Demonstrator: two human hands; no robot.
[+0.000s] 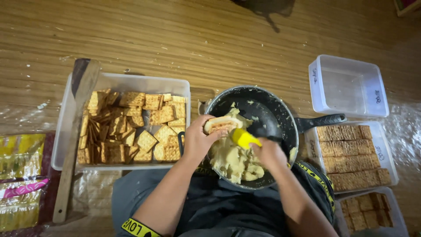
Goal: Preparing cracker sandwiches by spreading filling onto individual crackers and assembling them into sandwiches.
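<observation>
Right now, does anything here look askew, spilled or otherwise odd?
Mildly: a long wooden paddle lies slanted across the left rim of the cracker tub, and pale filling is smeared up the black pan wall.

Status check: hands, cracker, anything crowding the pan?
Left hand holds square filled cracker. Right hand grips yellow-handled spreader. Both over black frying pan of pale filling. Nothing blocking.

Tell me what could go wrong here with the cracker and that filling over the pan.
1. The left hand pinches the filled cracker at one end; spreading pressure might snap it or squeeze filling out.
2. The black pan rests on the lap, not the wooden floor, so pushing the yellow-handled spreader in the right hand into the pale filling could tip it.
3. Filling may drip onto the dark clothing.
</observation>
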